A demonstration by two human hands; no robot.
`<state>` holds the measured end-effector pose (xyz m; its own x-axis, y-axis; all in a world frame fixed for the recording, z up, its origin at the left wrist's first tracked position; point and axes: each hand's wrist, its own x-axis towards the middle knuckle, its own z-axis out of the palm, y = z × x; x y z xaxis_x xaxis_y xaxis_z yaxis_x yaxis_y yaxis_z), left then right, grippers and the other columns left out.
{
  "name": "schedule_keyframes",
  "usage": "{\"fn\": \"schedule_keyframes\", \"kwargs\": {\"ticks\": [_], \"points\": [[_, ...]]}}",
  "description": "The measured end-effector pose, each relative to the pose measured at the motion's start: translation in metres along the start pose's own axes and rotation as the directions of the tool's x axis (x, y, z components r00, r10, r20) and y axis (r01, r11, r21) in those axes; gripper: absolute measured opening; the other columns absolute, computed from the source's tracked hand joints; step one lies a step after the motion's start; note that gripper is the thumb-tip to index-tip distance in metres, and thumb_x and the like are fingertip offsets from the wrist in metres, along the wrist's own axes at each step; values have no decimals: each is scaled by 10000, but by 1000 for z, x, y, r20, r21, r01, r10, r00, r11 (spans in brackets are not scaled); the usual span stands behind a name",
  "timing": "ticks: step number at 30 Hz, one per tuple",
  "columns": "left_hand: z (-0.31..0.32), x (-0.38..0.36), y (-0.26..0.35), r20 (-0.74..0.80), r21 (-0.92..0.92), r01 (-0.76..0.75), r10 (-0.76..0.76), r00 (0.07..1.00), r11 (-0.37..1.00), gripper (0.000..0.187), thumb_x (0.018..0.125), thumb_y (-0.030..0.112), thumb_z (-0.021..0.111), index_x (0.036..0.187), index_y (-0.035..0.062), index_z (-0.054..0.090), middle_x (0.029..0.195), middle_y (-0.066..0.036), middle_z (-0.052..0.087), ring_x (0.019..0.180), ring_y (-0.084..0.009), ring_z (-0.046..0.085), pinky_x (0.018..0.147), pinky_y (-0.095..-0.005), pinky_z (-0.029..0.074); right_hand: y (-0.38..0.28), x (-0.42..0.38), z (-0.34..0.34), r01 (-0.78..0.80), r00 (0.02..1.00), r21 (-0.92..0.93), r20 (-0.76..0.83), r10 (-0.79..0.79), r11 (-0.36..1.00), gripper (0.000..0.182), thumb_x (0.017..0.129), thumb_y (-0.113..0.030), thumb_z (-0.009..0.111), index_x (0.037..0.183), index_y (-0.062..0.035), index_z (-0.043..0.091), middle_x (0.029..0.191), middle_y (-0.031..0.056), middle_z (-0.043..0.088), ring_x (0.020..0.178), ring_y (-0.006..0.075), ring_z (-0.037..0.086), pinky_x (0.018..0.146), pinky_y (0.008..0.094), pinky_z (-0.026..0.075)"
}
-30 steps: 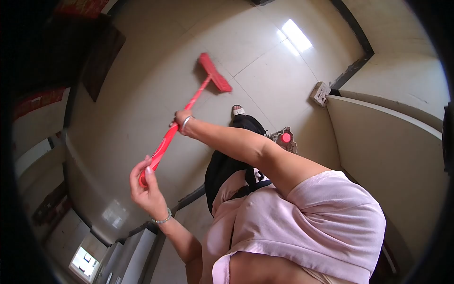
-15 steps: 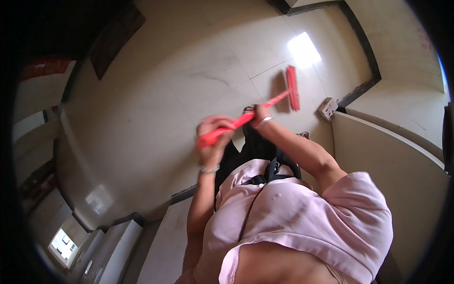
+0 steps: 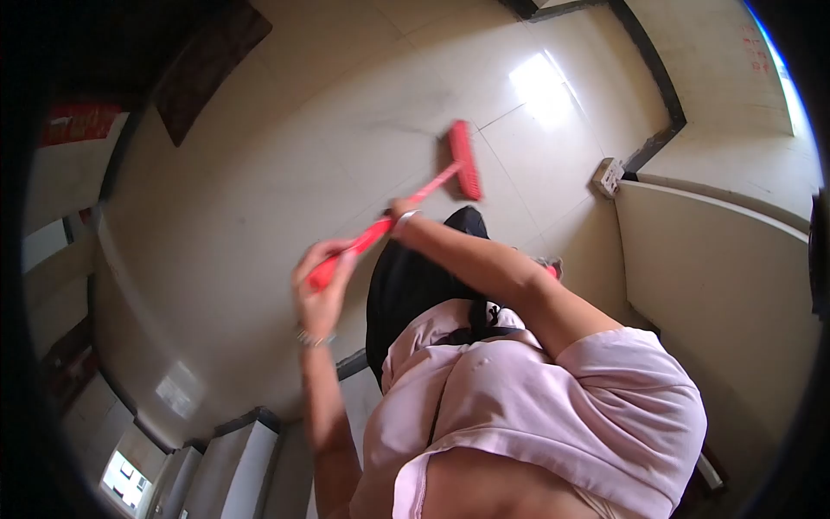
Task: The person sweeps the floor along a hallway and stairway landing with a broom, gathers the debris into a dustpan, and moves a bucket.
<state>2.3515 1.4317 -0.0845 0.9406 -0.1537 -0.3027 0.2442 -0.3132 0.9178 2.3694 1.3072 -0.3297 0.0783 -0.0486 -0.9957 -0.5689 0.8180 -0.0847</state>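
A red broom (image 3: 464, 162) slants across the view, its head over the pale tiled floor and a shadow beside it. My left hand (image 3: 322, 278) is wrapped round the top end of the handle, at the left. Farther down the handle, my right hand (image 3: 403, 215) grips it, with a pale bracelet at the wrist. Both hands are slightly blurred. Where the bristles meet the floor I cannot make out exactly.
Dark trim (image 3: 666, 130) edges the floor at the right. A small block (image 3: 608, 176) stands at the end of a pale low wall (image 3: 718, 251). A dark mat-like panel (image 3: 207, 69) lies at upper left. Pale steps or cabinets (image 3: 229, 467) are at lower left.
Both hands and the broom have shifted left in view, with the left hand also lower. The broom head has swung left across the floor. My grip on the handle stays.
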Motion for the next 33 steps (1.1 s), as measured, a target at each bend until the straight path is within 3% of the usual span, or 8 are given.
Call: {"fn": "schedule_keyframes", "kwargs": {"ticks": [4, 7, 15, 18, 22, 24, 30, 33], "points": [[-75, -41, 31, -198, 185, -89, 126, 972, 979, 110, 736, 18, 525, 834, -30, 529, 847, -94, 558, 774, -144, 513, 722, -245, 404, 89, -57, 115, -139, 964, -99, 214, 157, 985, 184, 765, -177, 360, 856, -55, 462, 684, 112, 513, 548, 218, 493, 442, 362, 406], [-93, -65, 46, -243, 348, -122, 215, 946, 930, 123, 722, -7, 510, 842, -31, 529, 879, -107, 557, 770, -154, 517, 733, -254, 405, 115, -115, 146, -50, 908, -138, 406, 102, 989, 155, 754, -59, 423, 868, 10, 344, 540, 115, 420, 409, 239, 444, 361, 364, 433], [-127, -119, 18, -344, 18, -194, 188, 920, 981, 186, 736, 38, 482, 892, -61, 457, 893, -171, 533, 870, -245, 509, 820, -365, 379, 126, -163, 87, -41, 841, 38, 541, 14, 998, 302, 755, -15, 455, 957, -71, 237, 757, 129, 430, 521, 245, 508, 465, 437, 494], [-107, -102, -20, -303, -154, -113, 62, 951, 982, 180, 739, 37, 485, 887, -63, 464, 858, -152, 536, 866, -266, 519, 825, -378, 375, 112, -127, 44, 86, 942, 109, 315, -117, 990, 284, 739, 20, 427, 949, -71, 261, 746, 134, 439, 543, 266, 517, 468, 443, 487], [-29, -96, -42, 166, -251, 52, -10, 986, 967, 123, 728, 34, 514, 823, -37, 549, 956, -181, 540, 945, -234, 499, 841, -292, 365, 86, -35, -89, 159, 942, 311, 237, -238, 937, 104, 770, -41, 402, 839, -5, 334, 639, 110, 436, 562, 258, 503, 530, 402, 466], [13, -77, -55, 380, -174, 27, 42, 924, 984, 89, 734, 18, 532, 812, -15, 560, 922, -131, 562, 912, -190, 514, 799, -273, 386, 48, -63, -139, 251, 962, 347, 16, -273, 904, 85, 787, -70, 389, 787, 10, 361, 634, 114, 449, 586, 258, 503, 583, 395, 453], [178, -109, -118, 686, -234, -94, 232, 690, 968, 102, 722, 93, 573, 784, 12, 571, 770, -52, 587, 719, -108, 533, 668, -232, 421, 32, 18, -334, 300, 948, 624, -281, -151, 722, 122, 802, -118, 318, 839, -3, 327, 588, 112, 425, 535, 251, 459, 549, 390, 445], [241, -134, -160, 754, -193, -67, 191, 629, 979, 132, 701, 111, 590, 773, 4, 561, 729, -65, 580, 686, -121, 539, 643, -229, 419, 68, 206, -424, 237, 967, 582, -222, -129, 778, 158, 746, -85, 299, 832, 41, 342, 617, 154, 457, 537, 279, 482, 517, 403, 447]]}}
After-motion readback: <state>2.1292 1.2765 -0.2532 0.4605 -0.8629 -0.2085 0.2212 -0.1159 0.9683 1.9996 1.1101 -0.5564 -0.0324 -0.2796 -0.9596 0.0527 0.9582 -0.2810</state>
